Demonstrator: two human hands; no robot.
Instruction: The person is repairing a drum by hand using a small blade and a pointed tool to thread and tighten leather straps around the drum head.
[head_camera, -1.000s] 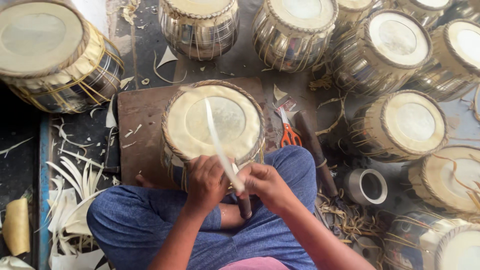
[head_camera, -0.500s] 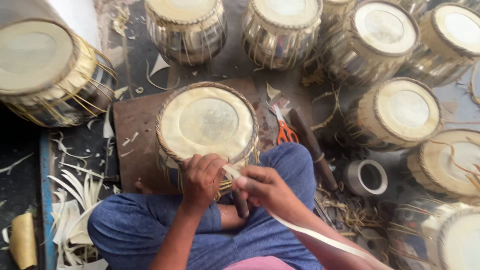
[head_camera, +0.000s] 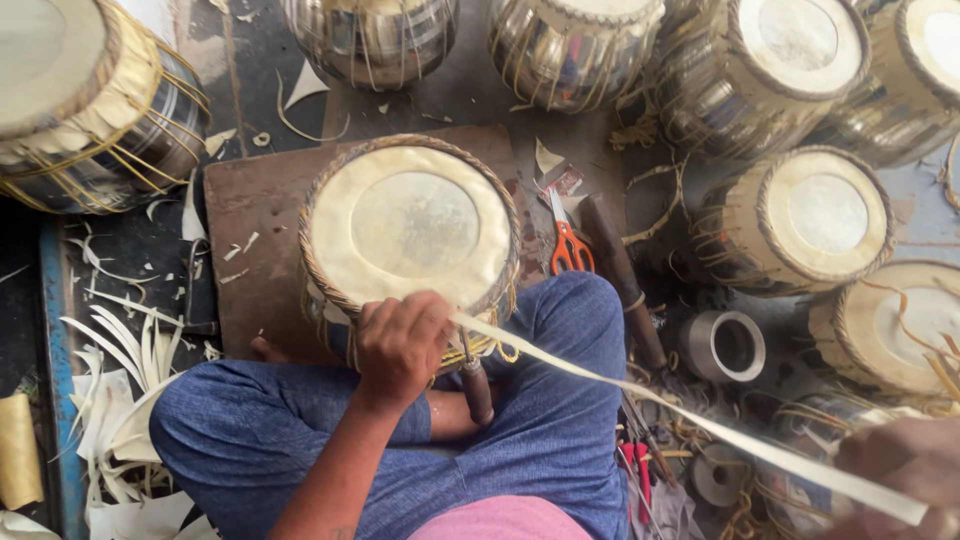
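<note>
Head view: a seated person, legs crossed in blue trousers, works a hand drum (head_camera: 410, 225) standing on a brown board (head_camera: 255, 250) on the floor. The left hand (head_camera: 400, 345) sits at the drum's near rim, fingers (head_camera: 395, 315) curled tight on the spot where a pale flat strap (head_camera: 660, 405) leaves the braided edge. The strap runs taut from there, away from the drum to the lower right, to the right hand (head_camera: 905, 470); that hand is blurred at the frame's corner and appears closed on the strap, though the grip is hard to read. A dark-handled tool (head_camera: 475, 385) rests upright just below the drum's rim, between the knees.

The step in hand looks like drawing lacing through the drum's rim; the next pull would call for a firm hold at the rim and a clear sweep to the right. Room there is tight: finished drums (head_camera: 800, 215) crowd right of the drum, orange scissors (head_camera: 570, 245) lie just beside it, and a metal ring (head_camera: 725, 345) sits under the strap's path.
</note>
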